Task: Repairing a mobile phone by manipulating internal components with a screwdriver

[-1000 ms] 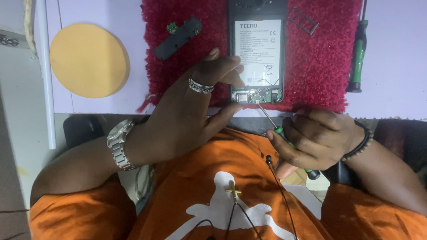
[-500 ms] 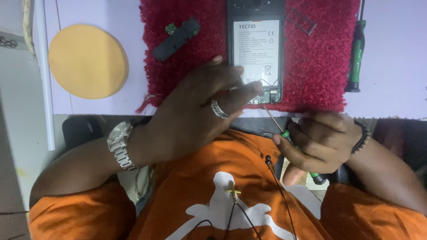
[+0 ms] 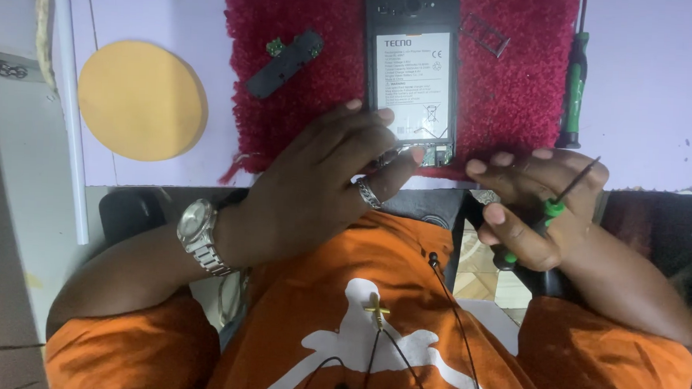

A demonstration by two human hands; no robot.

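From the head camera, an opened smartphone lies back-up on a red fuzzy mat, its battery exposed. The left hand rests at the phone's lower end — fingers stretched loosely, fingertips touching the bottom edge by the small circuit board, gripping nothing. A ring sits on one finger and a metal watch on the wrist. The right hand, just beside the mat's near corner, is curled around a green-and-black precision screwdriver, its thin shaft pointing up and right, clear of the phone. A black plastic cover piece lies on the mat left of the phone — a second green screwdriver at the mat's right edge, a yellow disc well left.
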